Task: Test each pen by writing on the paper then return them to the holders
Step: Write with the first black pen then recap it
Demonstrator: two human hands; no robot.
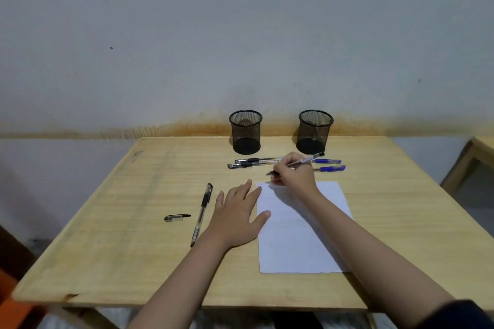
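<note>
A white sheet of paper (299, 232) lies on the wooden table (133, 222), with a small red mark at its top left corner. My right hand (294, 173) grips an uncapped pen (307, 160) just above the paper's top edge, tip pointing left. My left hand (238, 214) rests flat, fingers spread, on the paper's left edge. A capped black pen (202, 212) lies left of that hand, with a loose black cap (176, 217) beside it. Two black pens (248, 163) and two blue-capped pens (330, 165) lie before two black mesh holders (245, 132) (315, 131), which look empty.
The table stands against a pale wall with a rusty stain along its foot. Part of another wooden piece of furniture (470, 157) shows at the right edge. Something orange (10, 302) sits low at the bottom left.
</note>
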